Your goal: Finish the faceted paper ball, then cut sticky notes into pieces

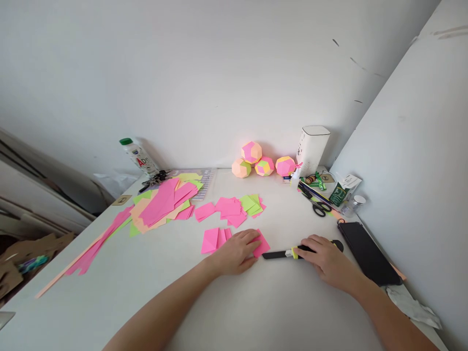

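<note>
My left hand [237, 252] lies on the table with its fingers resting over a pink paper square [262, 245]. The part of the square under the fingers is hidden. To the right, my right hand [323, 256] has its fingers around the handle of a black and yellow utility knife [276, 255], which lies flat. Its dark front end points left, close to the pink square. Left of my left hand are several pink folded pieces [211, 241]. Behind it lie more pink squares [229, 207] and a small pile of green squares [250, 204].
Cut paper sheets [161, 204] and long strips [98, 243] cover the left side. Paper balls [252, 152] stand by the wall, near a white container [313, 148]. Scissors [319, 208] and a black phone-like slab [367, 253] lie right; a white bottle [141, 157] stands back left.
</note>
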A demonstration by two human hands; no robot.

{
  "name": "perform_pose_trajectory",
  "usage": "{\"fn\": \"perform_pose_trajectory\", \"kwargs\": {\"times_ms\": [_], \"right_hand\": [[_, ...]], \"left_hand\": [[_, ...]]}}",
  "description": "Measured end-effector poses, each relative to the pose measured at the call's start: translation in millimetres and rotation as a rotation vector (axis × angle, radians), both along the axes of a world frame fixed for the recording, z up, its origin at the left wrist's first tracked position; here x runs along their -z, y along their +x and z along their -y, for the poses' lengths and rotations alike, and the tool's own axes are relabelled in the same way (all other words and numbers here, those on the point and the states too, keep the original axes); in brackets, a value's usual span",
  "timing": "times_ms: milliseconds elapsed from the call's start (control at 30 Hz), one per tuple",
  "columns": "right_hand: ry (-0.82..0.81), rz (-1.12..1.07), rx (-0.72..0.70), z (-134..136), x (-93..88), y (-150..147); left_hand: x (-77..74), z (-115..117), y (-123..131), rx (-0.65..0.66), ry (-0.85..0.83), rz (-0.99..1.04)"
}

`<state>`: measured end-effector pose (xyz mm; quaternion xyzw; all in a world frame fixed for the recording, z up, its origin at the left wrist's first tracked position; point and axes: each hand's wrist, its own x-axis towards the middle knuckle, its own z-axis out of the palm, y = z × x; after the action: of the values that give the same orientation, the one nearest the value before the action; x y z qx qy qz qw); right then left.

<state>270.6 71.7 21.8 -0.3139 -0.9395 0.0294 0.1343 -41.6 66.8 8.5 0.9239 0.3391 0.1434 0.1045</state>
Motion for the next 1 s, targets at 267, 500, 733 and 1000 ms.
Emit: {"fn": "perform_pose_trajectory", "kwargs": {"times_ms": [267, 500, 733, 1000], "right_hand": [[0.027, -0.016, 0.008, 0, -0.9, 0], [0.003, -0.027, -0.003, 0, 0.0, 0], [-0.061, -0.006, -0.018, 3, -5.5, -1], [-0.046, 0.001, -0.012, 4, -5.0, -1]], "left_hand": [[0.1, 0, 0, -0.008, 0.031, 0.009], [10.6, -4, 2, -0.011, 0.164, 0.02], [12.3, -4, 4, -0.024, 0.187, 0.056], [11.9, -3, 3, -0.028, 0.182, 0.071]]}}
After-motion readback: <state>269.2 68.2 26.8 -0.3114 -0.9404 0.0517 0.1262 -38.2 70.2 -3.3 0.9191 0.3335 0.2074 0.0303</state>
